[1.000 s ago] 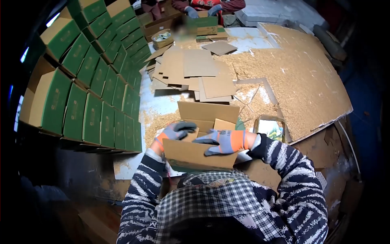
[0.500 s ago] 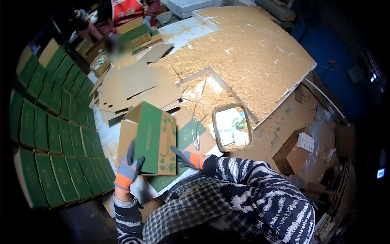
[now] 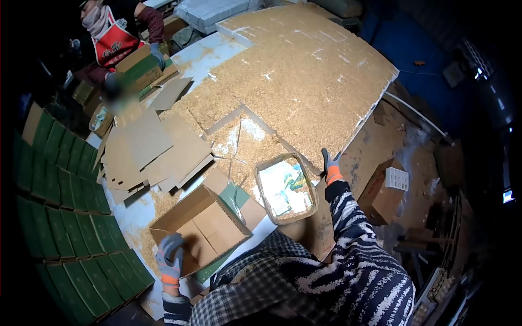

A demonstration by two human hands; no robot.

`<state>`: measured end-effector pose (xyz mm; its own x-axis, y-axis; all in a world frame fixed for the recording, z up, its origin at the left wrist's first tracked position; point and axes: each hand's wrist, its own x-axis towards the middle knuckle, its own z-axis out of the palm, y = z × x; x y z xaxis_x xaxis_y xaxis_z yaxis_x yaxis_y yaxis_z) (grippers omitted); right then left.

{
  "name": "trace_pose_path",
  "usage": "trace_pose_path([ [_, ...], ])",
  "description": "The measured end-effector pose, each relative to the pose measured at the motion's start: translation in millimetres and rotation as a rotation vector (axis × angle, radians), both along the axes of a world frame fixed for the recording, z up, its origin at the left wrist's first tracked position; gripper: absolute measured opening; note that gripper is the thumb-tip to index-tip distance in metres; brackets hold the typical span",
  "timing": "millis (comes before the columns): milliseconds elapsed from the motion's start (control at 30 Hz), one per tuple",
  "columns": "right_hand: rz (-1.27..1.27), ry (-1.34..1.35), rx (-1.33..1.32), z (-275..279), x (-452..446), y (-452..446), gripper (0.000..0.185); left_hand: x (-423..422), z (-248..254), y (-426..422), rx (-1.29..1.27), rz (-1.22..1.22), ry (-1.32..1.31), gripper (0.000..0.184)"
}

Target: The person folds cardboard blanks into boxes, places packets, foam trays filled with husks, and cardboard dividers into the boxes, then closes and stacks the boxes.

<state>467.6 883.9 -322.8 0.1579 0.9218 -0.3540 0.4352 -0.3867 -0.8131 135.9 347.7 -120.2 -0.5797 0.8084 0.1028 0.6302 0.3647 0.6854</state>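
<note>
The left grey-and-orange gloved hand (image 3: 169, 259), fingers loosely parted, gripping nothing, overlapped the open brown cardboard box (image 3: 178, 211) on the white table (image 3: 126, 214). The black-and-white striped sleeve (image 3: 350, 214), swinging inward, could have knocked the brown packet-filled basket (image 3: 261, 194). The right gloved hand (image 3: 332, 167) spread, empty.

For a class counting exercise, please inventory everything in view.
Open box: 1, brown inside, lower left
Cardboard sheets: several, brown, beyond open box
Stacked boxes: many, green, left
Co-worker: 1, red apron, upper left
Co-worker's box: 1, green, upper left
Baskets: 2, brown, centre, upper left
Packets: several, whitish, in baskets
Flakes: uncountable, tan, upper centre
Tray: 1, white, right
Carton by tray: 1, brown, right
Left hand: 1, grey-orange, at open box
Right hand: 1, grey-orange, beside nearer basket
</note>
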Motion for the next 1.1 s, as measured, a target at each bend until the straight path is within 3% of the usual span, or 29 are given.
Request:
trace_pose_path([
  [33, -0.040, 0.282, 0.122, 1.6, -9.1, -13.2, 0.101, -3.2, 2.5, 5.3, -0.004, 0.004, 0.005, 0.030],
  [67, -0.077, 0.567, 0.246, 3.0, -17.4, -18.1, 0.088, -5.8, 1.8, 11.6, 0.119, 0.212, 0.052, 0.032],
  [100, -0.072, 0.569, 0.242, 17.2, -22.0, -21.3, 0.088, -5.0, -1.1, 11.8, 0.238, 0.418, 0.096, 0.035],
  [133, -0.057, 0.554, 0.403, 46.4, -26.7, -25.8, 0.078, -8.2, -9.0, 6.1, 0.235, 0.425, 0.099, 0.035],
  [233, -0.058, 0.611, 0.564, 94.6, -27.9, -32.1, 0.064, -26.4, -34.8, -8.7, 0.169, 0.433, -0.080, 0.043],
  [267, 0.002, 0.522, 0.648, 115.0, -26.0, -39.0, 0.064, -25.1, -34.8, -1.9, 0.234, 0.420, -0.248, 0.046],
  [333, -0.062, 0.721, 0.329, 165.4, -12.6, -52.0, 0.060, -18.1, -34.8, 5.3, 0.366, 0.408, -0.580, 0.052],
  [400, 0.247, 0.952, 0.298, 190.1, -2.4, -43.9, 0.055, -15.8, -44.9, -3.2, 0.479, 0.409, -0.824, 0.056],
  [467, 0.469, 1.001, 0.220, 263.1, -25.6, -80.6, 0.051, -20.7, -65.3, -5.1, 0.565, 0.418, -0.928, 0.057],
  [500, 0.496, 1.013, 0.211, 264.7, -36.2, -83.9, 0.051, -25.3, -75.5, -4.6, 0.605, 0.421, -0.966, 0.057],
  [600, 1.150, 0.455, 0.870, 269.4, -59.2, -90.4, 0.046, -39.9, -108.6, -1.5, 0.723, 0.428, -1.088, 0.058],
  [667, 0.966, 0.663, 0.179, 314.4, -102.9, -145.4, 0.065, -42.8, -127.1, 1.0, 0.791, 0.421, -1.169, 0.059],
  [700, 1.017, 0.713, 0.047, 333.9, -120.2, -178.0, 0.076, -41.2, -134.6, 1.9, 0.826, 0.412, -1.212, 0.059],
  [800, 1.219, 0.646, -0.096, 308.5, -162.1, -216.1, 0.089, -32.9, -150.9, -0.4, 0.915, 0.398, -1.282, 0.060],
  [867, 1.369, 0.475, -0.034, 278.8, -187.4, -236.7, 0.092, -27.7, -152.8, -7.2, 0.930, 0.396, -1.280, 0.061],
  [1033, 1.470, 0.109, 0.142, 189.8, -220.5, -270.9, 0.082, -18.1, -112.4, -27.0, 0.368, 0.563, -0.409, 0.073],
  [1100, 1.622, -0.143, 0.190, 177.9, -223.3, -271.0, 0.079, -6.0, -92.5, -21.8, 0.419, 0.593, -0.428, 0.081],
])
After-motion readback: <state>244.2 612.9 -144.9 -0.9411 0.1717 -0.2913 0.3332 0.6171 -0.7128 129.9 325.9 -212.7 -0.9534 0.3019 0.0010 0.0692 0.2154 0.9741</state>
